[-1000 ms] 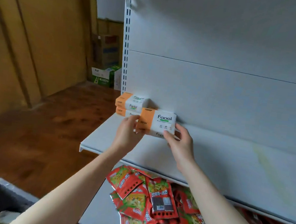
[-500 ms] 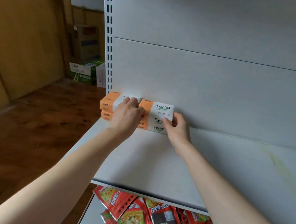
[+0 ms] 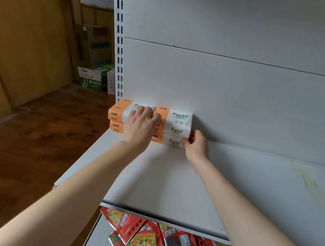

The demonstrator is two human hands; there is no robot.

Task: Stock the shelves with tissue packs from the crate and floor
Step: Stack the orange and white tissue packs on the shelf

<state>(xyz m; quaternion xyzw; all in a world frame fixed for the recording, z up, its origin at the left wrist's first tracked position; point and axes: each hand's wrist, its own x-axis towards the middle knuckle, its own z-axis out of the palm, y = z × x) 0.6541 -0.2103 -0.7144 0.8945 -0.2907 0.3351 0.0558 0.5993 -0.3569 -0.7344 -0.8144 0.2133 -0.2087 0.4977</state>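
Note:
Two stacks of orange-and-white "Facial" tissue packs stand side by side at the back left of the white shelf [image 3: 171, 184], against its back panel. The left stack [image 3: 117, 115] is two packs high. The right stack [image 3: 178, 125], also two packs high, is held between my hands. My left hand [image 3: 140, 127] lies over the seam between the stacks, fingers curled over the top at the right stack's left end. My right hand [image 3: 196, 146] grips the right end of that stack, low down by the shelf surface. The crate is out of view.
Red snack packets [image 3: 145, 239] lie in a heap on the lower shelf below. A slotted white upright [image 3: 119, 38] marks the shelf's left end. Cardboard boxes [image 3: 94, 43] and green-and-white cartons [image 3: 94, 76] stand on the wooden floor [image 3: 24, 148] behind.
Both hands carried the right stack from in front of the shelf back to the rear panel and set it down touching the left stack. The view moved closer.

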